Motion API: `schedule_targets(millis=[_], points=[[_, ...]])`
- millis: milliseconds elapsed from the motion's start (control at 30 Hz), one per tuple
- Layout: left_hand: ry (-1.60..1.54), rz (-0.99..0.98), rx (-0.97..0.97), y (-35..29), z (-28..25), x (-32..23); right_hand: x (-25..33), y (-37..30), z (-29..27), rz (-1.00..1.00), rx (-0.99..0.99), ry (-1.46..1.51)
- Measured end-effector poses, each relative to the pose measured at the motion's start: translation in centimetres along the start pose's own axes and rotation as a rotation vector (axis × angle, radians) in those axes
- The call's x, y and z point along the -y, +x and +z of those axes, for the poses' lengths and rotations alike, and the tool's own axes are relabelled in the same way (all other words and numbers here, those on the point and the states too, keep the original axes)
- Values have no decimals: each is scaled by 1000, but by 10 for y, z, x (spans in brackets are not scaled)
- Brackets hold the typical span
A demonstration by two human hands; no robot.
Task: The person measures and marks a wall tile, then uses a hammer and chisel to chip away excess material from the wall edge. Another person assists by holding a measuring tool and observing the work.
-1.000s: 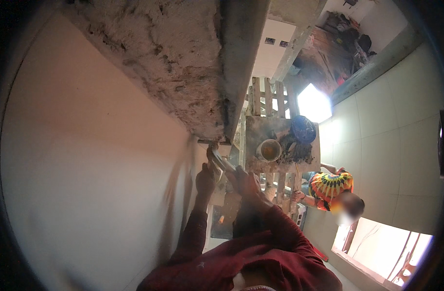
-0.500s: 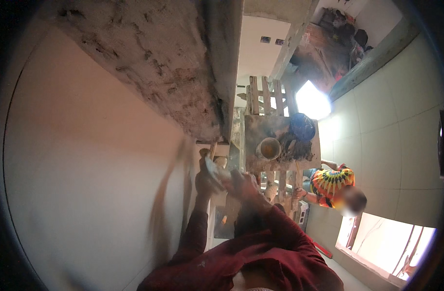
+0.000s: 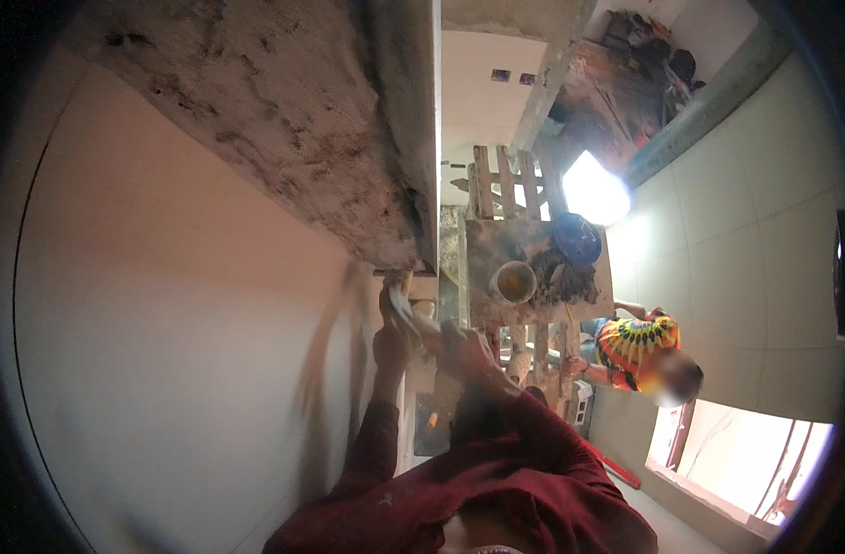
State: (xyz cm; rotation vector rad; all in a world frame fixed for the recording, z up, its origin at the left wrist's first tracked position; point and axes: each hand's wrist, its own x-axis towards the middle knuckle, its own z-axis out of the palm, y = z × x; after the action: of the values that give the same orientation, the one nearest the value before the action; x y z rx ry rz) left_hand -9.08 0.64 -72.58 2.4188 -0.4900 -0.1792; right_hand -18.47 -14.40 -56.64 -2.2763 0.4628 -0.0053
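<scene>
My right hand (image 3: 466, 355) is closed round the handle of a hand tool with a pale, narrow, curved head (image 3: 400, 305); its exact kind is unclear. The head reaches across to my left hand (image 3: 391, 343). That hand is raised close to the left wall, fingers closed, just below the near end of a rough, grey-brown mortared slab (image 3: 284, 120). A short light-brown piece, maybe wood (image 3: 398, 279), shows between the left fingertips and the slab's end. What the left fingers grip is hidden behind the tool.
A stained board (image 3: 487, 235) on a slatted wooden frame (image 3: 506, 175) carries a bucket (image 3: 513, 283), a blue basin (image 3: 578, 239) and dark mortar. Right of it, a person in a colourful shirt (image 3: 630, 343) has a hand at the frame. A pale wall (image 3: 164, 351) stands left.
The tool's head has swung up and left, closer to the slab's end, and stands more upright. My right hand stays nearly in place. The view has shifted slightly.
</scene>
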Motion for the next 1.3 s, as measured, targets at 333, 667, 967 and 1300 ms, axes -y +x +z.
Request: schedule_targets(millis=[333,667,967,1300], points=[[207,287,-144,-3,23,41,-4,-1,14,-110,-67,71],[66,153,-28,-9,27,43,-21,0,27,-31,-38,89],[-103,146,-93,-24,36,99,0,-8,28,-83,18,127],[51,224,-14,1,20,25,-46,-10,56,43,40,27]])
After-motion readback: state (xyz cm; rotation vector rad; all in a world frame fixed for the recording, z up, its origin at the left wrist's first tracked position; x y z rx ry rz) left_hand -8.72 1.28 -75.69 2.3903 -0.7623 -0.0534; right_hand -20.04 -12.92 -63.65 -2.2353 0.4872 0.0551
